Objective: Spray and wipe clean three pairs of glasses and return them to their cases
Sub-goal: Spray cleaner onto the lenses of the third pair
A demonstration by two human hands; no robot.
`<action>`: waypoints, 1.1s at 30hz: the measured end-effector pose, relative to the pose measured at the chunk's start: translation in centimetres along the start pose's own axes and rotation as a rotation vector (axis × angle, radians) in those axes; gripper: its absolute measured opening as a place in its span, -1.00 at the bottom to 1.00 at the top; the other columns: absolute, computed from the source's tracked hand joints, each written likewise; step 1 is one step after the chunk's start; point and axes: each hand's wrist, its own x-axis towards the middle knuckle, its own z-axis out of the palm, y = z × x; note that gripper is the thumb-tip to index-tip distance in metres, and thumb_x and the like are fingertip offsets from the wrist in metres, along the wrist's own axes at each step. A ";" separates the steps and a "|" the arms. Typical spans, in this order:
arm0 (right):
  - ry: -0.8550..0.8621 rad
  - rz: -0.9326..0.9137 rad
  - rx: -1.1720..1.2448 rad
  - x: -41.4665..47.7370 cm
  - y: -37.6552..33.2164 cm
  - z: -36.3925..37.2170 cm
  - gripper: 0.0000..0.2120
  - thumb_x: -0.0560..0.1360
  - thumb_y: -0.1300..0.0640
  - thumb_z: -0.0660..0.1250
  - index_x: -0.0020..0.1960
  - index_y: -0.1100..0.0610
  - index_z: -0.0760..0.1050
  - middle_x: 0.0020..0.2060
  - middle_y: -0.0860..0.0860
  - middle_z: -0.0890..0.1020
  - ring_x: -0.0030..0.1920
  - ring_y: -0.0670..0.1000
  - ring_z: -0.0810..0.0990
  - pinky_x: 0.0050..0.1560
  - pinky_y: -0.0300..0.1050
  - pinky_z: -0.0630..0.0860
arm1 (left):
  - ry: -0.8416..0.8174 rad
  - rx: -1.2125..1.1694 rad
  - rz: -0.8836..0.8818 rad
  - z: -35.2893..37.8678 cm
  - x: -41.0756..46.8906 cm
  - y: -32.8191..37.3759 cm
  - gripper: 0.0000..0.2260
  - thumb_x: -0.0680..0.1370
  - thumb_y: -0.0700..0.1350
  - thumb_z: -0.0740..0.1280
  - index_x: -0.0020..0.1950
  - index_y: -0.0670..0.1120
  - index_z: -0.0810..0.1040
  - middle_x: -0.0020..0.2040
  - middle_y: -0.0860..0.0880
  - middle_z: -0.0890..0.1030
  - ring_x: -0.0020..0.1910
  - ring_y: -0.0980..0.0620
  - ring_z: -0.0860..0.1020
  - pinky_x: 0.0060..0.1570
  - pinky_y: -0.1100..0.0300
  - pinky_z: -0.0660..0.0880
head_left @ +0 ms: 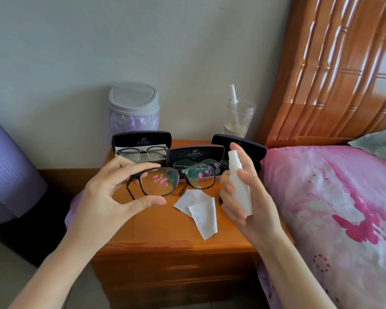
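**A:** Left hand pinches the glasses by one rim, thumb under and fingers on top, up over the nightstand. Right hand is wrapped round the bottle, forefinger up at the nozzle.

**B:** What can go wrong?

**A:** It's a one-sided pinch, so a jolt from the spray could swing the frame or drop it. The fingertips sit close to the lens, so there's a smudge risk. I can't tell which way the nozzle faces. If it's off, mist drifts past into the open cases behind.

**B:** And those cases?

**A:** All three have their lids up. The left case holds a thin-rimmed pair on a pale cloth. The middle case holds a dark pair. The right case is mostly hidden by the hand, so I can't tell, but it's likely this pair's home.

**B:** Anything else?

**A:** The wiping cloth lies folded on the nightstand, just below the glasses. The cup has a straw and a little pale liquid. The bin is lidded and lined in purple, contents unseen.
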 end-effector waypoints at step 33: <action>0.224 -0.433 -1.236 -2.8 2.7 4.1 -0.61 0.52 0.08 0.20 0.24 -0.31 0.26 0.01 -0.19 0.50 -0.44 -0.12 0.42 -0.46 -0.40 0.29 | -0.001 0.107 -0.005 0.1 -0.2 0.8 -0.49 0.29 0.22 0.42 0.18 0.05 0.59 -0.10 0.09 0.49 0.03 -0.02 0.57 0.07 0.11 0.52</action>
